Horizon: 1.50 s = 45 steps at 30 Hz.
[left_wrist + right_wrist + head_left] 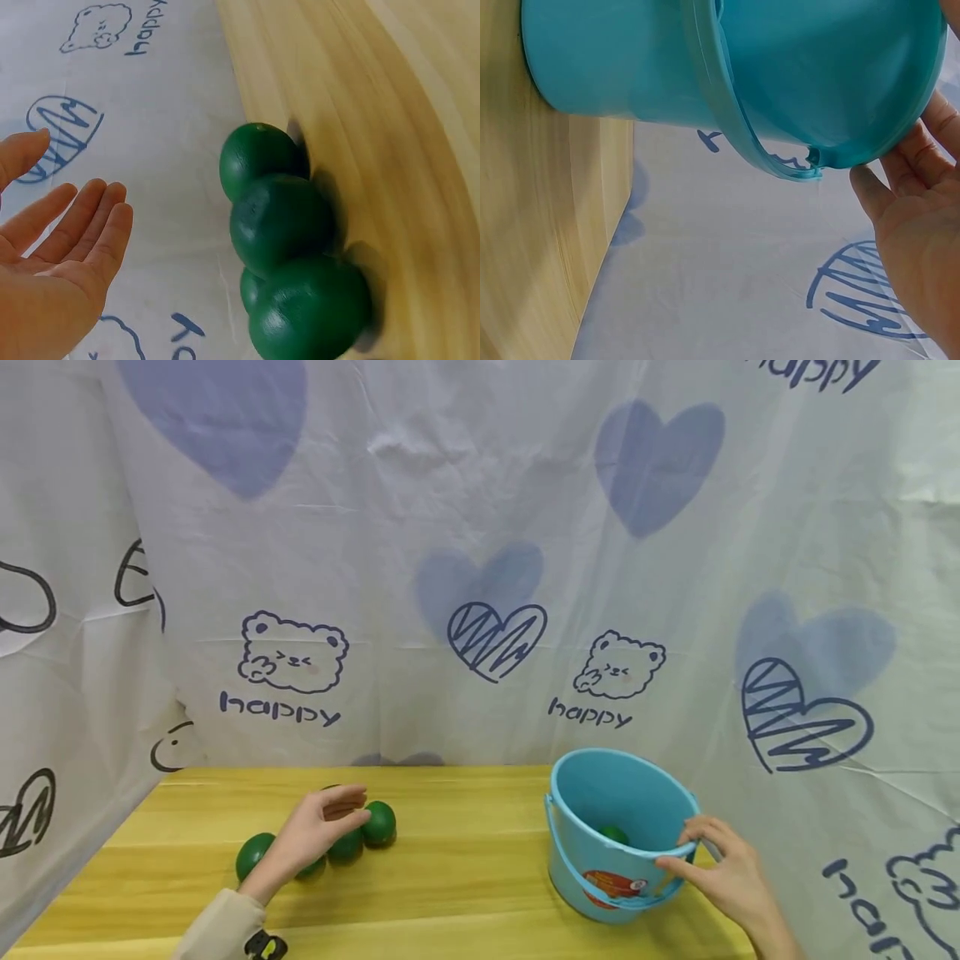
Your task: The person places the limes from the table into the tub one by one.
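Right hand [731, 877] sits lower right of the head view, nearest the camera: fingers curled over the near rim of the blue bucket [600, 793], thumb outside the wall, so it grips the rim. Wrist view confirms fingertips on the lip; bail handle [735, 112] hangs loose down the side. Bucket looks like thin moulded plastic, probably light, slightly flexible at the rim, liable to tip if pulled from one side. Rim or handle are the sensible holds. One green ball [615, 835] is visible inside it.

Left hand [318, 831] reaches in from lower left, sleeve at the frame bottom, fingers straight and relaxed, palm hovering over the cluster of green balls [352, 839] on the wooden table [465, 860]. Holding nothing; the left wrist view shows clear space between palm and balls. Balls look smooth, glossy, hard and round, so likely light, slippery, prone to rolling. Best taken with a full-finger wrap from above.

Behind everything, upper frame: white cloth [480, 568] printed with hearts and bears.
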Each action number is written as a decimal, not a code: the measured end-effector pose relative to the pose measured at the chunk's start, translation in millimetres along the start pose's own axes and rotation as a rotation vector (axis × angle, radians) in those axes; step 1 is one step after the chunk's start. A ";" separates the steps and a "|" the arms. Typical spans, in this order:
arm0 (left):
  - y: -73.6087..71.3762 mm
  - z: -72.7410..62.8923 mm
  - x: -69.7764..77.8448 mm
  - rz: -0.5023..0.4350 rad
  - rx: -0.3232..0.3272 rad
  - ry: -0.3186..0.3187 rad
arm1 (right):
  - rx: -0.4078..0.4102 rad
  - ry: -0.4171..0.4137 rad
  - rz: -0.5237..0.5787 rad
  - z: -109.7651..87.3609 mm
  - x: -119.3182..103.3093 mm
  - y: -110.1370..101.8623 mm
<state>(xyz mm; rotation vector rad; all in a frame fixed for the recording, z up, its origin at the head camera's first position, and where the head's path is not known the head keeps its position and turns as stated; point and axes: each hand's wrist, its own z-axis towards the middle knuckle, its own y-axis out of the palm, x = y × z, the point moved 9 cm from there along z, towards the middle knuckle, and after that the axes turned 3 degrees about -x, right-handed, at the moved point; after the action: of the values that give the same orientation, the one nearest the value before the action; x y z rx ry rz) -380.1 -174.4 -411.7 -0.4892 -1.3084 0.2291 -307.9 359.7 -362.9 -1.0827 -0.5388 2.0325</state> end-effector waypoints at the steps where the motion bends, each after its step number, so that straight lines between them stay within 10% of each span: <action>1: -3.4 -1.4 -1.9 0.003 0.007 -0.007 | 0.001 -0.010 0.003 0.5 -0.8 0.6; 19: -48.3 -27.4 -26.7 0.144 0.106 -0.026 | -0.017 -0.031 0.003 -1.1 0.0 -1.8; 36: -93.6 -45.1 -70.4 0.377 0.178 -0.277 | -0.005 -0.040 0.003 0.9 0.1 1.4; 45: -95.1 -49.5 -105.0 0.348 0.041 -0.441 | -0.015 -0.007 -0.001 2.2 1.2 1.4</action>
<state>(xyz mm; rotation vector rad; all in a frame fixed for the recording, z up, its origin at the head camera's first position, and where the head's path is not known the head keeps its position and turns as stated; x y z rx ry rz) -369.9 -313.6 -466.9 -0.6548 -1.6372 0.6823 -310.8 359.6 -363.3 -1.0841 -0.5586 2.0347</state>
